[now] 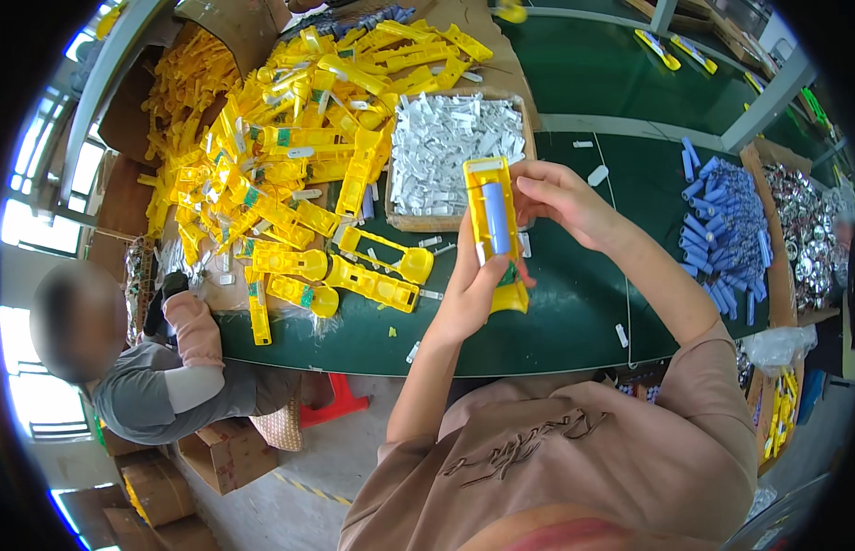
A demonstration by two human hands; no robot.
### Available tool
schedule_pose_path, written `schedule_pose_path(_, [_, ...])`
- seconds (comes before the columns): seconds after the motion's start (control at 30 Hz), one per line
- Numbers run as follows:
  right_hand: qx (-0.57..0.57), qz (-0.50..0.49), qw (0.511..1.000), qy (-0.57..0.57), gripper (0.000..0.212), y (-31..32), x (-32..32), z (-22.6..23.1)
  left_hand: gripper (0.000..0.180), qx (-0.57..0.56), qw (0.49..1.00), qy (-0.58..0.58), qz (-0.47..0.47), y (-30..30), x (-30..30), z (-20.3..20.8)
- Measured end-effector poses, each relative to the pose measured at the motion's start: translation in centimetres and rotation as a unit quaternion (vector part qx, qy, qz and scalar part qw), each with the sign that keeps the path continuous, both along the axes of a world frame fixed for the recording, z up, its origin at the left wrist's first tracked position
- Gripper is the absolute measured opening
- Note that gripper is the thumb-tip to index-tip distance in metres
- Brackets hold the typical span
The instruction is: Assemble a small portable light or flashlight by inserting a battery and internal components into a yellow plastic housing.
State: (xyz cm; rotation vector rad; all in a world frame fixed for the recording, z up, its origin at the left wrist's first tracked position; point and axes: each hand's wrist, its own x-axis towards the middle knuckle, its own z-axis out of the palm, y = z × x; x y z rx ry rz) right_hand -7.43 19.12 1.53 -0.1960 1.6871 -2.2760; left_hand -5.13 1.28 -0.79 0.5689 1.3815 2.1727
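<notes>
one blue cylinder (496, 219) already lies in the yellow casing (475, 207), held above the table (574, 317), its face uncovered. the left hand (469, 296) has its grip pinching the casing; the right hand's (560, 197) grip at its edge, i can't tell. loose cylinders (712, 220) and piled casings (358, 174) seemingly remain.

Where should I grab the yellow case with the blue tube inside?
I'd pinch the yellow case by its long side walls near the lower end, coming from the person's side like the left hand: it's long and narrow, and its open face leaves the blue tube exposed.
</notes>
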Motion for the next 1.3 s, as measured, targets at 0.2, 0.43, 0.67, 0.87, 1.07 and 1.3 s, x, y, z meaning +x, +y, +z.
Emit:
schedule_pose_path(0.2, [-0.027, -0.099, 0.995, -0.008, 0.018, 2.9, -4.5, 1.7, 0.059, -0.034, 0.998, 0.061, 0.007, 5.6, -5.0, 2.3])
schedule_pose_path(0.43, [0.158, -0.236, 0.957, -0.054, 0.014, 22.6, -12.8, -1.3, 0.063, -0.274, 0.936, 0.203, 0.088, 0.1, -11.3, 4.3])
schedule_pose_path(0.67, [0.546, -0.352, 0.761, 0.004, 0.019, 61.6, -18.6, -17.5, 0.032, -0.646, 0.62, 0.316, 0.313, -11.3, -17.7, 1.6])
schedule_pose_path(0.87, [0.541, -0.418, 0.725, -0.079, 0.025, 74.4, -19.0, -21.6, 0.025, -0.689, 0.483, 0.445, 0.307, -14.4, -20.5, 0.3])
schedule_pose_path(1.07, [0.574, -0.361, 0.727, -0.11, 0.025, 72.5, -19.5, -20.6, 0.026, -0.697, 0.426, 0.524, 0.242, -15.3, -25.1, 1.9])
schedule_pose_path(1.3, [0.796, -0.351, 0.487, -0.07, 0.035, 66.2, -16.9, -14.7, 0.027, -0.804, 0.347, 0.481, 0.046, -14.9, -28.7, 3.2])
